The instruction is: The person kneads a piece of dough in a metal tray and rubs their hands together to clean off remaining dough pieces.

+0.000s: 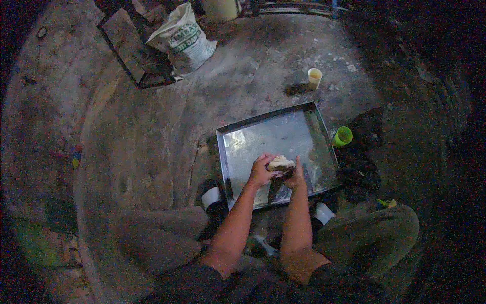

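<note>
The pale lump (281, 163), over the tray (283, 133) just toward 6 o'clock from its middle, looks light, soft and perhaps crumbly, best cupped at 9 and 3 o'clock, where our left hand (260, 171) and right hand (296, 176) press it between them.

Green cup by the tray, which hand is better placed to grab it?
Probably your right hand: it's nearer the green cup, beyond the metal tray's right side. Your left hand is farther, though both are at the pale lump.
</note>
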The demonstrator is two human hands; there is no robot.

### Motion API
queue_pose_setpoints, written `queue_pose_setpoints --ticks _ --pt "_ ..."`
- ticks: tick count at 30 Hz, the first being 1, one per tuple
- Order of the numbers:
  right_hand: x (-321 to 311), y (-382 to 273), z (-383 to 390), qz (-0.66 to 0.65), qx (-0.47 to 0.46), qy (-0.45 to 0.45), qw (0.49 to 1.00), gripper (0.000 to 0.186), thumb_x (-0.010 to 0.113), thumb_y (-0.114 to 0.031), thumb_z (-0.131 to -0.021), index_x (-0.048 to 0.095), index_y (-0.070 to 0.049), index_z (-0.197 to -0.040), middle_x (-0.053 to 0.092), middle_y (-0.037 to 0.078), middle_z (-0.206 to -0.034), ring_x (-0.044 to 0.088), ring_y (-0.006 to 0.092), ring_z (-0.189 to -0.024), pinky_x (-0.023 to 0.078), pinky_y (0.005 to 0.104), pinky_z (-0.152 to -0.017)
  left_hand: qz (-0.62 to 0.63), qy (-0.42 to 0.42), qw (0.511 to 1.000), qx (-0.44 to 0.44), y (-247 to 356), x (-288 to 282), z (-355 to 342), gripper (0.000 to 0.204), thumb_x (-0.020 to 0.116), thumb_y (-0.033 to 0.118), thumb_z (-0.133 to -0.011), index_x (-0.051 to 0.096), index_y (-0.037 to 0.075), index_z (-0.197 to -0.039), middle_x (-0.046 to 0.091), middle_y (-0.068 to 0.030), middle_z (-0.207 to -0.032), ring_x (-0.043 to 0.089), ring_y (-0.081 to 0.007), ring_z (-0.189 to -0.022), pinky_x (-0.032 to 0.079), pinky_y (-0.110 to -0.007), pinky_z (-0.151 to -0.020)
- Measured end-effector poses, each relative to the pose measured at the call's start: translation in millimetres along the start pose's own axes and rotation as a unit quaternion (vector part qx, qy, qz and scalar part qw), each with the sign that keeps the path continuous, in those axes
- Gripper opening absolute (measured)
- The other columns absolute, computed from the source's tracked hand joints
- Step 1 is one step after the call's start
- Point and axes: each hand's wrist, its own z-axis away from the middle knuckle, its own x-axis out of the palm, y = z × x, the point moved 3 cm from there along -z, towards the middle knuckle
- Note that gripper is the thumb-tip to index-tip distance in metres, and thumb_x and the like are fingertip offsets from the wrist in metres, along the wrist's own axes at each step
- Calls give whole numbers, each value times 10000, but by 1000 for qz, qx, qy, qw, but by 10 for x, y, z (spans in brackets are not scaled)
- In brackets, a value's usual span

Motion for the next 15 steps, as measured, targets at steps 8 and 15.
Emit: queue_pose_setpoints --ticks 8,15 --pt "-177 -655 -56 76 -323 283 900 736 389 -739 -814 618 -40 -830 612 89 -694 601 250 -671 481 392 -651 197 -52 978 -51 474 271 181 706 815 302 -684 474 67 -1256 543 -165 -1207 547 -267 -1110 431 -363 -940" --pt "819 -519 563 500 -422 389 648 487 454 -426 -904 525 -25 -1172 623 200 -757 607 334 -742 463 468 -669 -100 153 981 -66 81 237 -53 473 690 392 -786 607 51 -1103 663 -196 -927 646 -360 -870 502 -408 -775"
